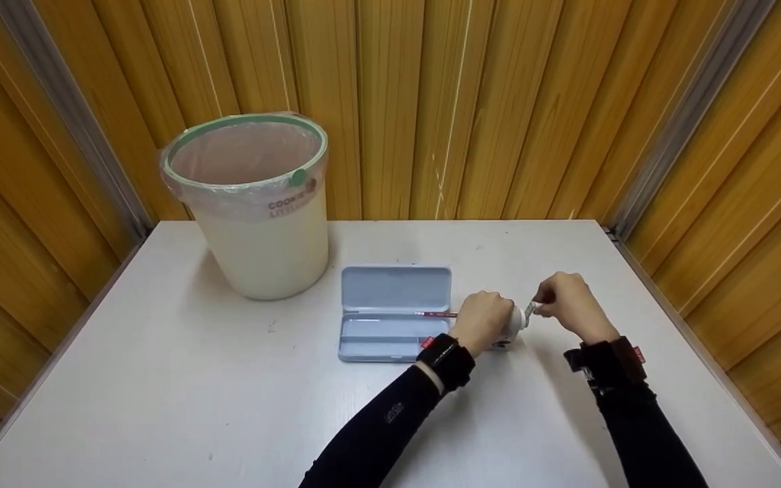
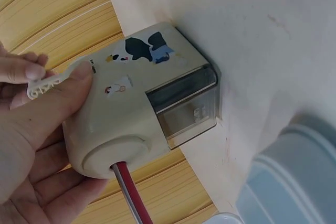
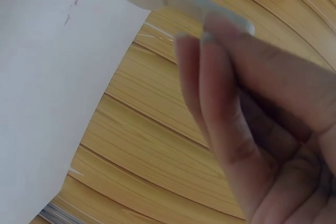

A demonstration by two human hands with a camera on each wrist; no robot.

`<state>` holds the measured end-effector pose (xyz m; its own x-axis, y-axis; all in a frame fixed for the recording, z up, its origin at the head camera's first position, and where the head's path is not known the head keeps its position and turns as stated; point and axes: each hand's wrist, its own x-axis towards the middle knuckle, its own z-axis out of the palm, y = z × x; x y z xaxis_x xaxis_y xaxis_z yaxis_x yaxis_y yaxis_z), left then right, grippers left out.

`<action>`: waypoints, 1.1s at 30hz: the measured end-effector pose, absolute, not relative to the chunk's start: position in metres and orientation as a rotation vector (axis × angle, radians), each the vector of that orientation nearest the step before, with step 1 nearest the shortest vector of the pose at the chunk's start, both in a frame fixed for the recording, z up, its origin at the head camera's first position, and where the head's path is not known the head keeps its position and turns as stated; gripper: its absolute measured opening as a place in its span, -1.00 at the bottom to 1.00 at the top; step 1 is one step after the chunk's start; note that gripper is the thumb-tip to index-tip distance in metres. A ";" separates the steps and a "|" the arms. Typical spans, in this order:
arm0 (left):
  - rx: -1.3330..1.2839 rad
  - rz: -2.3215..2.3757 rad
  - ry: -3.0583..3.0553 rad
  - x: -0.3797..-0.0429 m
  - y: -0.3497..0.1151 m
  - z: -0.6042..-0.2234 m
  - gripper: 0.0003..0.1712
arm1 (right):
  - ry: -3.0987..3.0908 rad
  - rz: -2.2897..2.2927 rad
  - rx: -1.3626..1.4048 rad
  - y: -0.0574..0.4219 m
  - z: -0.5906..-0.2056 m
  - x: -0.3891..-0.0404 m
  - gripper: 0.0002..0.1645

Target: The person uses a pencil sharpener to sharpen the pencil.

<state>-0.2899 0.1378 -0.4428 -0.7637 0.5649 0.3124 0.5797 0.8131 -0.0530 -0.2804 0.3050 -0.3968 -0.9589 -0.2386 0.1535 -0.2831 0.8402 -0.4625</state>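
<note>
My left hand grips a white crank pencil sharpener with bird stickers and a clear shavings drawer. A red pencil sticks into the hole at its front; in the head view the pencil points left over the pencil case. At the sharpener's other end, my right hand pinches the end of the pale crank handle between thumb and fingers. The pencil's tip is hidden inside the sharpener. Most of the sharpener's body is covered by the left hand in the head view.
A light blue pencil case lies with its lid raised, just left of the left hand. Farther back on the left stands a cream bin with a green rim and a clear liner. Wood-patterned panels enclose the white table.
</note>
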 end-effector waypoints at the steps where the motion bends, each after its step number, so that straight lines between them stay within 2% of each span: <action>1: -0.874 -0.071 -2.678 -0.290 0.138 -0.443 -0.90 | -2.921 0.744 0.407 0.304 -0.397 -0.282 -0.94; 28: -0.894 -0.018 -2.615 -0.292 0.132 -0.445 -0.86 | -2.798 0.675 0.423 0.302 -0.429 -0.322 -0.97; 33: -0.894 -0.011 -2.616 -0.290 0.136 -0.446 -0.85 | -2.886 0.654 0.510 0.306 -0.452 -0.330 -0.86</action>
<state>-0.2896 0.1356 -0.4461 -0.7279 0.5889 0.3513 0.5918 0.7983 -0.1119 -0.3303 0.3060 -0.4516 -0.9330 -0.2949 0.2061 -0.3550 0.8481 -0.3934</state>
